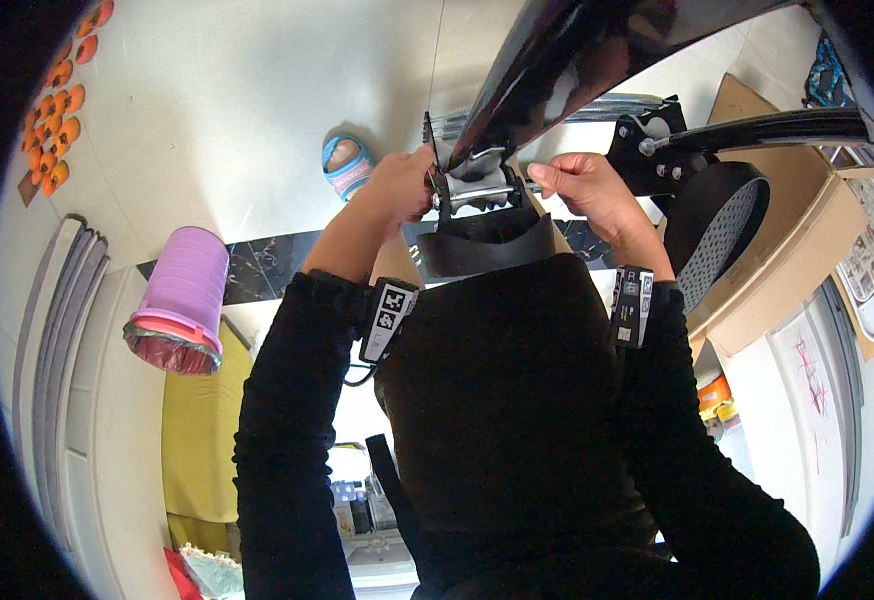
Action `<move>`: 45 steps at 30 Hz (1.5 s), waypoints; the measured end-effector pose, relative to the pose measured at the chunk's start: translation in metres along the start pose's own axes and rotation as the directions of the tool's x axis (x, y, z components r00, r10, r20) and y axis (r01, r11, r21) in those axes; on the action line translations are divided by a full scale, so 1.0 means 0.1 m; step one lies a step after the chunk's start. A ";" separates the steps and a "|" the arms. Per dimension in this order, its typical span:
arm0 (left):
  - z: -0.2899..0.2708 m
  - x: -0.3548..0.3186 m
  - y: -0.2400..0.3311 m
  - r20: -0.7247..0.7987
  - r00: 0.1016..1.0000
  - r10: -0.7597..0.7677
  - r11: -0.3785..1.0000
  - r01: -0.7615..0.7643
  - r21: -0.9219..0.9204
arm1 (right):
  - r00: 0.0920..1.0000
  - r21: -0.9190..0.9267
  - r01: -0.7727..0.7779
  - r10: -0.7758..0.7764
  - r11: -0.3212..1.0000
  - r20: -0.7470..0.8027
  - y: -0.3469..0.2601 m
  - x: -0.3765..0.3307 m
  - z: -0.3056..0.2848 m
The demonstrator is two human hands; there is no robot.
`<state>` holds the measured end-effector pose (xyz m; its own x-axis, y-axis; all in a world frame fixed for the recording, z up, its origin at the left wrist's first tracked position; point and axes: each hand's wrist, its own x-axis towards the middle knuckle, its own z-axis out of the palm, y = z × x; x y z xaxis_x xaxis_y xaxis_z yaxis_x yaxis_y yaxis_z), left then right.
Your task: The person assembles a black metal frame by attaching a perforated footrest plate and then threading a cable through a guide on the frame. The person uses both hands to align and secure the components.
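Pinch at rod (pixel 485 197), right hand (pixel 592 195) (curled)

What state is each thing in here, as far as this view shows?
Left hand: fingers curled at the metal axle's left end; exact grip hidden.
Right hand: thumb and fingertips pinched at the right end.
Metal axle: lying crosswise between the hands.
Glossy black tube: slanting.
Blue slipper: worn.
Purple bin: lined with a bag.
Wrist devices: strapped on.
Orange fruits: clustered.
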<state>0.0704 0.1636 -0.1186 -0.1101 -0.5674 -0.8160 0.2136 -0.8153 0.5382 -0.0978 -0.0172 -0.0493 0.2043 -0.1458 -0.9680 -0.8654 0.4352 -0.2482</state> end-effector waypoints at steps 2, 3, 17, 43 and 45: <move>-0.01 -0.01 0.00 0.010 0.999 -0.049 0.984 0.050 -0.169 | 1.000 0.005 -0.005 0.005 1.000 -0.003 0.00 0.00 0.00; -0.02 -0.02 0.01 0.052 0.981 -0.189 0.899 0.194 -0.393 | 1.000 0.013 -0.005 0.005 1.000 0.008 0.00 0.00 0.00; -0.06 0.00 0.13 0.176 0.920 -0.350 0.692 0.381 -0.614 | 1.000 0.003 0.000 0.000 1.000 -0.015 0.00 0.01 0.01; -0.15 0.37 -0.35 0.133 0.890 0.435 0.846 -0.455 0.278 | 0.999 0.017 -0.033 0.033 0.999 -0.017 -0.02 0.00 0.01; -0.16 0.40 -0.40 0.153 0.789 0.595 0.647 -0.584 0.490 | 1.000 0.017 -0.026 0.026 1.000 -0.008 -0.02 0.00 0.01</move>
<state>0.0731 0.1760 -0.1760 -0.1081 -0.9506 -0.2910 -0.2732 -0.2531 0.9281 -0.0956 -0.0177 -0.0484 0.1781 -0.1416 -0.9738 -0.8623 0.4543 -0.2238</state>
